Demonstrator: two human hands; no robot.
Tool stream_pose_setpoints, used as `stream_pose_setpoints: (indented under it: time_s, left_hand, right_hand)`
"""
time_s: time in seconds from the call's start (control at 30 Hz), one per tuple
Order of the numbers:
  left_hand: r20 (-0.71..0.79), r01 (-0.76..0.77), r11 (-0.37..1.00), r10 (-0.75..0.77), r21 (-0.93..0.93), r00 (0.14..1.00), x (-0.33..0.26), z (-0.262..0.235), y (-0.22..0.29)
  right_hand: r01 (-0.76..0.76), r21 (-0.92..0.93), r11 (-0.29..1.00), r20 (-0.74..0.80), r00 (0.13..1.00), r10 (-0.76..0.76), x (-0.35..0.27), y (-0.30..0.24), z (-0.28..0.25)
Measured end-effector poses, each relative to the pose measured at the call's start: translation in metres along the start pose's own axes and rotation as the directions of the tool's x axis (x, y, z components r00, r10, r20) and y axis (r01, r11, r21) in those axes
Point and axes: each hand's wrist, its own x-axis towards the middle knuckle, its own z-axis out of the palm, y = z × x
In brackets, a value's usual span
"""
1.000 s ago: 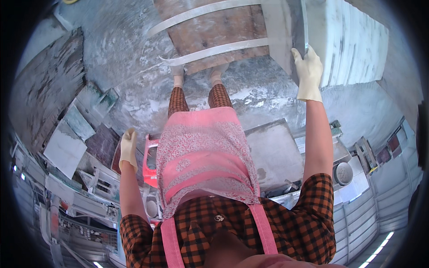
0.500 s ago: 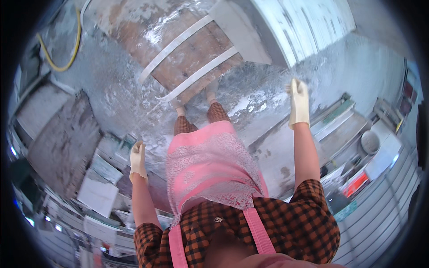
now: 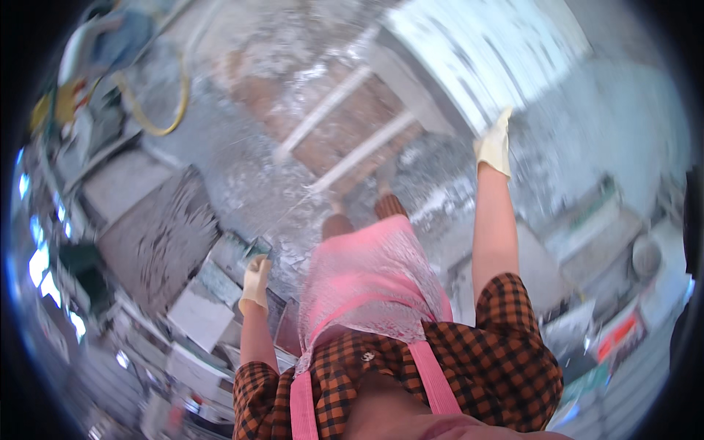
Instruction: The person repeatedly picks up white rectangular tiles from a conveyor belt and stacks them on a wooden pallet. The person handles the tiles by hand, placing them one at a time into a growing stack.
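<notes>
ahead-right of your pink patterned apron (image 3: 374, 282) is a white, dark-streaked slab (image 3: 484, 55); your cream-gloved right hand (image 3: 496, 147) is by its near corner, grip unclear; your cream-gloved left hand (image 3: 255, 283) is curled closed, left of the apron.

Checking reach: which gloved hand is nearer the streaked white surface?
The right gloved hand, at the near edge of the streaked white surface; the left gloved hand is farther off, beside the pink apron.

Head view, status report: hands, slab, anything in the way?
Left gloved hand apparently empty. Right gloved hand by white streaked slab, contact unclear. Near feet: brown panel, white strips.
</notes>
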Motion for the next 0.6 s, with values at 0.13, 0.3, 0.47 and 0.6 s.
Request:
stream_pose_setpoints:
  time_s: [0.13,0.3,0.47,0.6]
  left_hand:
    - [-0.056,0.103,0.988,-0.110,-0.111,0.992,-0.035,0.006,-0.040]
    - [-0.021,0.089,0.990,-0.092,-0.110,0.996,-0.061,0.003,-0.041]
    - [-0.027,0.224,0.975,-0.224,0.004,0.974,-0.073,-0.016,-0.025]
    - [-0.087,0.229,0.973,-0.225,0.034,0.970,-0.085,-0.012,-0.003]
  right_hand:
    - [-0.265,0.460,0.847,0.021,0.957,0.288,0.007,-0.010,0.021]
    - [-0.252,0.329,0.910,0.093,0.968,0.235,0.054,0.082,0.008]
    - [-0.230,-0.490,0.841,-0.139,0.973,0.186,0.072,0.196,-0.035]
    - [-0.450,-0.219,0.865,-0.202,0.889,0.411,0.083,0.191,-0.007]
